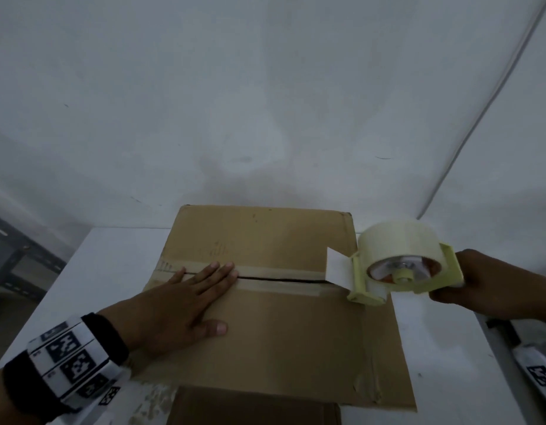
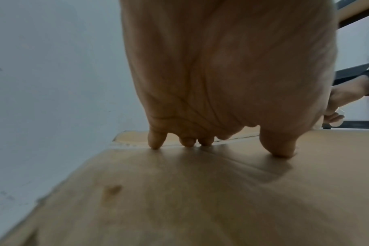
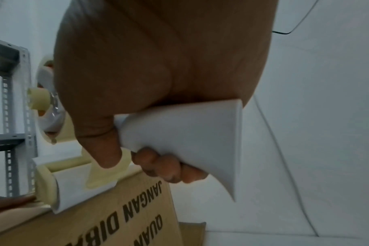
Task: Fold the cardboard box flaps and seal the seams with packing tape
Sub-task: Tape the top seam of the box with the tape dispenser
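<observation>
A brown cardboard box [image 1: 280,332] stands on a white table [image 1: 118,256] with its top flaps folded down. A dark centre seam [image 1: 280,279] runs left to right between strips of old tape. My left hand [image 1: 185,299] lies flat on the left part of the seam, fingers straight, pressing the flaps [image 2: 179,191]. My right hand [image 1: 467,277] grips the white handle [image 3: 190,133] of a pale yellow tape dispenser [image 1: 397,265] at the seam's right end. The dispenser carries a clear tape roll [image 1: 394,237], and its front roller [image 3: 61,186] sits at the box's right edge.
The box stands close to a white wall [image 1: 265,102]. A grey slotted metal shelf [image 1: 17,256] is to the left of the table. More cardboard [image 1: 253,406] lies at the near edge. A thin cable [image 1: 480,118] runs up the wall at right.
</observation>
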